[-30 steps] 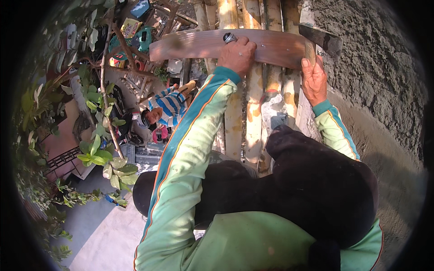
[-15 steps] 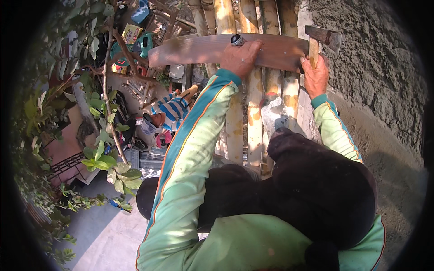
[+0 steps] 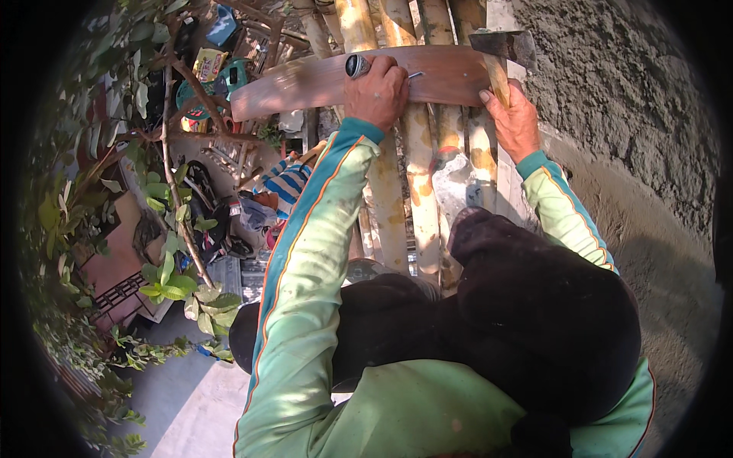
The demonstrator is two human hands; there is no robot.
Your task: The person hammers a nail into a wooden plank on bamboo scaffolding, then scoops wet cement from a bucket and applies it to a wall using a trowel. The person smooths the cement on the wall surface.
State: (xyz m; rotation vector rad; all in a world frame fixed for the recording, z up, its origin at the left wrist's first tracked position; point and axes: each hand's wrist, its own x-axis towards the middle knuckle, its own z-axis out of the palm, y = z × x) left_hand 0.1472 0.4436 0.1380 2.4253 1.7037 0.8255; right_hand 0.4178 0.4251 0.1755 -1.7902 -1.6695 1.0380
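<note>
A long brown wooden board [image 3: 298, 85] lies crosswise over several bamboo poles [image 3: 418, 175]. My left hand [image 3: 376, 95], with a dark-stoned ring, rests on the board's middle. Its fingers are curled, and a thin nail [image 3: 414, 75] sticks out at their right side, seemingly pinched there. My right hand [image 3: 515, 122] is closed around the wooden handle of a hatchet [image 3: 500, 80], near the board's right end. The hatchet's dark metal head stands above the hand, partly over that end. The lower handle is hidden in my palm.
A rough grey wall [image 3: 611, 99] runs along the right. Leafy branches [image 3: 172, 286] hang at the left. Far below are a person in a blue-and-white striped top [image 3: 289, 185], a blue container [image 3: 221, 27] and a green basket [image 3: 191, 101]. My knees are bent over the poles.
The view has shifted, so the board and hands appear farther left. My left fingers have curled, and the nail now shows beside them. The hatchet head has come slightly over the board's right end.
</note>
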